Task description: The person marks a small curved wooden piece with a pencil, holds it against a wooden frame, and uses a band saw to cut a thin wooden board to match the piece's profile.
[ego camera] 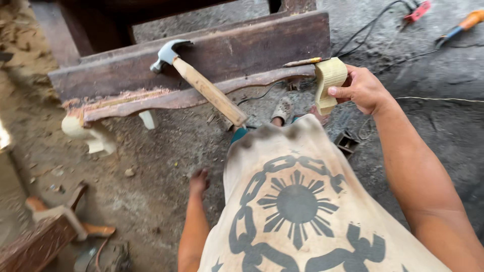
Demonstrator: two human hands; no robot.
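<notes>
— Right hand [360,89]?
— Up at the right end of the dark wooden frame [212,55], fingers curled about a pale carved wood block [328,83], thumb pressed on its front face. Block held upright against the end of the scalloped lower rail [191,95], touching it.
— Anything on top of that block?
— A pencil [302,62], lying along the frame's edge, its tip reaching the block's upper side.
— Left hand [198,181]?
— Low, below the frame, seen from the back over the dirt floor [151,166]. Fingers bent downward, holding nothing visible; how far shut, cannot tell.
— And the hammer [201,83]?
— A claw hammer with a steel head and a light wooden handle, slanting from the upper rail down toward the shirt. Head resting on the frame's broad board, handle end hidden at the cloth. Gripped by neither hand.
— Left end of the frame?
— Lower rail chipped raw along its top, with another pale carved piece [83,133] fixed below that corner.
— Elsewhere on the floor?
— 1 orange-handled tool [464,25] and black cables [373,30] at the far right, a red item [417,11] near them. At the near left, a carved wooden part [55,226]. A sandalled foot [283,110] under the frame.
</notes>
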